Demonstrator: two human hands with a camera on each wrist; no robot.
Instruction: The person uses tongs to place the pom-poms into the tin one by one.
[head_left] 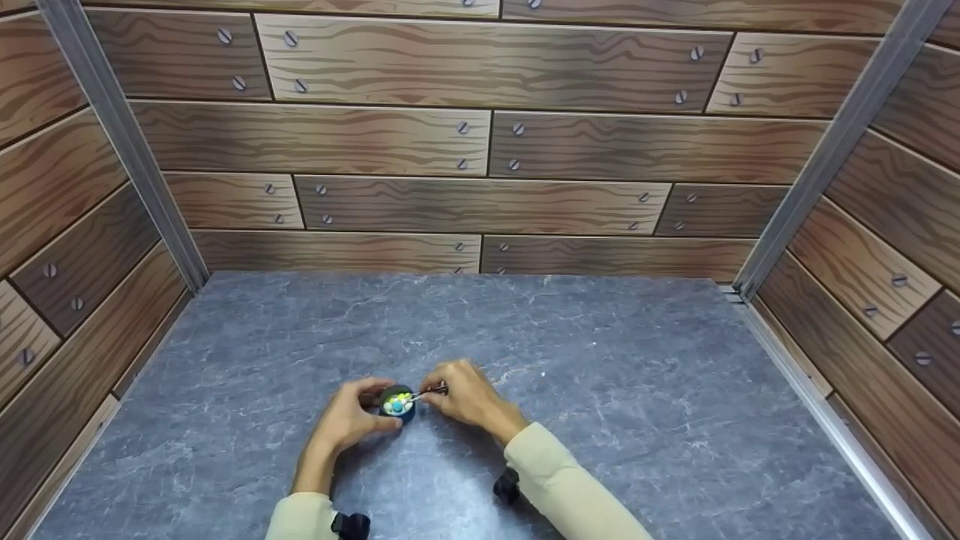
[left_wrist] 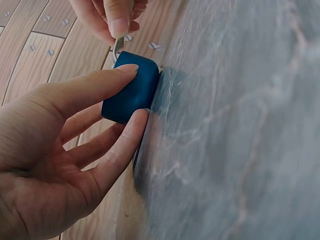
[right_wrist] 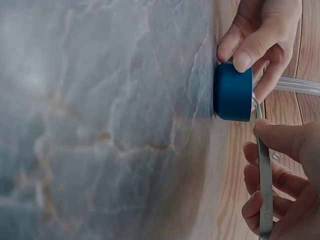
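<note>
A small round blue container (head_left: pixel 385 412) stands on the marbled grey tabletop. Inside it lie several small yellow, white and blue pieces (head_left: pixel 397 406), too small to identify. My left hand (head_left: pixel 346 420) grips the container from its left side, and in the left wrist view the thumb and fingers hold the blue wall (left_wrist: pixel 131 90). On the other side, my right hand (head_left: pixel 466 394) pinches slim metal tweezers (right_wrist: pixel 265 185) between thumb and fingers. Their bent tip reaches over the container's rim. Whether the tip holds a piece is hidden.
Two tiny white specks, one nearer (head_left: pixel 543 373) and one farther (head_left: pixel 595 343), lie on the tabletop (head_left: pixel 637 420) to the right. Wood-patterned walls (head_left: pixel 390 142) enclose the back and both sides, with metal posts (head_left: pixel 817 157) at the corners.
</note>
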